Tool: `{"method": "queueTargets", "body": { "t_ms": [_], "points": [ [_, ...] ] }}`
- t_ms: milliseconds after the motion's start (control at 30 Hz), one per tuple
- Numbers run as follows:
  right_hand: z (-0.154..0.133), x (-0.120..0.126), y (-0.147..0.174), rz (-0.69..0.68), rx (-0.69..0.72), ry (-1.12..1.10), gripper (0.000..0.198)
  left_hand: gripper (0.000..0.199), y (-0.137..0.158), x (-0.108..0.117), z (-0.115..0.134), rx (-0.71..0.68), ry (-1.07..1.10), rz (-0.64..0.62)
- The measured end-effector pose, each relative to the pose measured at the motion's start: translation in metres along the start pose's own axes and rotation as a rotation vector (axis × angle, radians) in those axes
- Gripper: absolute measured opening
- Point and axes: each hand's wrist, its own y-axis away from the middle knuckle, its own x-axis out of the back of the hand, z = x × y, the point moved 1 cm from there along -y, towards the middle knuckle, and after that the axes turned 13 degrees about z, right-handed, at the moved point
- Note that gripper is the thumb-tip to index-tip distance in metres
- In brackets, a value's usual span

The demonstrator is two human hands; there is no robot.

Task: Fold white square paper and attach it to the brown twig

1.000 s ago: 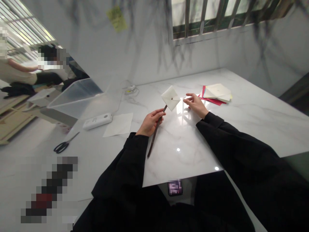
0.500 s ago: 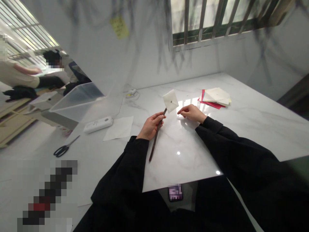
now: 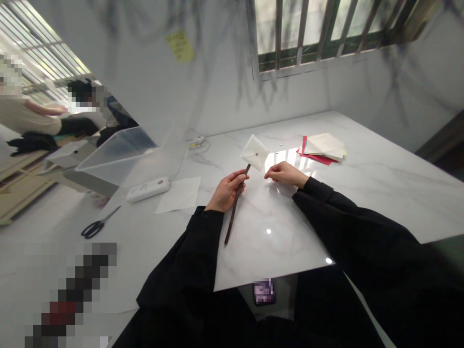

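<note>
A white paper pinwheel point(image 3: 250, 153) with a small dark pin at its centre sits at the top of a dark brown stick point(image 3: 232, 220). My left hand point(image 3: 226, 191) is closed around the upper part of that stick, which slants down towards the table's front edge. Just right of the pinwheel, apart from it, hovers my right hand point(image 3: 286, 174). Its fingers are curled in and together, and nothing shows in them.
Coloured and white paper sheets point(image 3: 322, 147) lie stacked at the right. A white sheet point(image 3: 179, 195), a white power strip point(image 3: 148, 189) and black-handled scissors point(image 3: 94, 228) are on the left. Farther left are a clear plastic bin point(image 3: 116, 150) and other people.
The pinwheel's paper head has turned slightly on its stick. My left hand keeps its grip on the stick; my right hand has barely moved.
</note>
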Motion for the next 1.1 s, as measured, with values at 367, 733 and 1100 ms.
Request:
{"method": "queueTargets", "body": {
  "t_ms": [367,733,1100],
  "points": [
    [0.0036,0.0051,-0.0042,0.336,-0.079,-0.054,0.057,0.051,0.0002,-0.0002,0.0001,0.001,-0.002,-0.012],
    [0.0013,0.0029,-0.0009,0.125,-0.058,-0.013,0.019,0.049,0.0012,-0.0002,0.0005,0.005,0.003,-0.008],
    [-0.003,0.0011,0.0013,0.079,-0.107,-0.144,0.055,0.052,-0.0002,0.0002,-0.0004,0.0,0.001,-0.009]
  ]
}}
